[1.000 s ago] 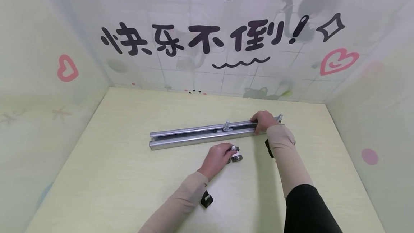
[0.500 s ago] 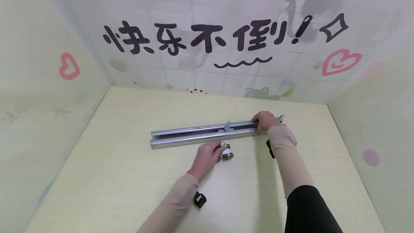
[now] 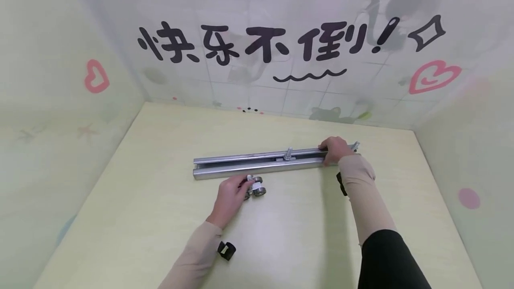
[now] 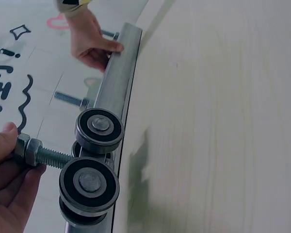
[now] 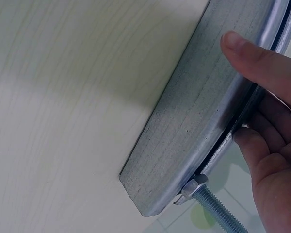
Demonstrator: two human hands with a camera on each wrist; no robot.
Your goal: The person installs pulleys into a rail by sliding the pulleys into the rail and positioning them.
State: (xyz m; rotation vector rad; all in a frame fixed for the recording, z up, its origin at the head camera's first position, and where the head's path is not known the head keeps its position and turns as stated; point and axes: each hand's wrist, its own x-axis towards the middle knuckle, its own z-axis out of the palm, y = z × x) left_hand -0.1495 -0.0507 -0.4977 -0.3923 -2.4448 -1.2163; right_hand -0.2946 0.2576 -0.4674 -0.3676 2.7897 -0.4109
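A slotted metal rail lies slantwise across the table, its slot facing up. My right hand grips it near its right end, with the thumb on the near side wall. My left hand pinches the nuts on the bolt of a roller trolley, just in front of the rail's left half. The trolley has several black-and-silver bearing wheels and a threaded bolt. A second bolt stands up from the slot mid-rail. Another bolt sticks out at the right end.
The pale wood-grain table extends in front of the rail. A printed white wall sheet rises behind it, with side walls left and right. Black wrist straps show at both sleeves.
My left hand has carried the trolley leftward along the front of the rail, toward its left end. The right hand keeps its grip on the rail. The head view has shifted slightly.
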